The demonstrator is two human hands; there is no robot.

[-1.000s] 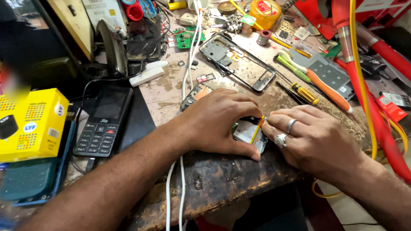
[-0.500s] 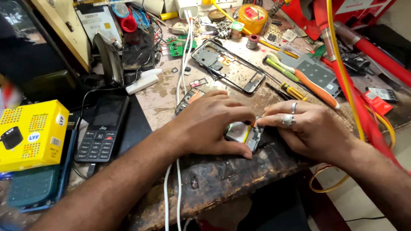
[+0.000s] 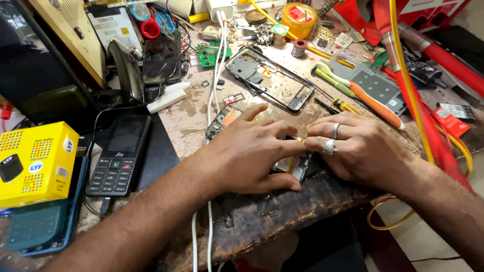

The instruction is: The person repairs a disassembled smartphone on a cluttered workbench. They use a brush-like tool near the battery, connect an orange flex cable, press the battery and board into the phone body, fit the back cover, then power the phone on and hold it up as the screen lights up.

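Yellow box (image 3: 35,163) sits far left beside a black keypad phone (image 3: 118,156); left hand (image 3: 252,151) and right hand (image 3: 360,148) both press fingers onto a small phone part (image 3: 295,165) at the surface (image 3: 262,216) edge.

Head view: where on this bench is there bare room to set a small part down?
One bare patch of worn brown benchtop lies between the white cables, the white bar and the black keypad phone. The bench's dark front edge below both hands is also free. The back, around the empty phone frame and screwdrivers, is crowded.
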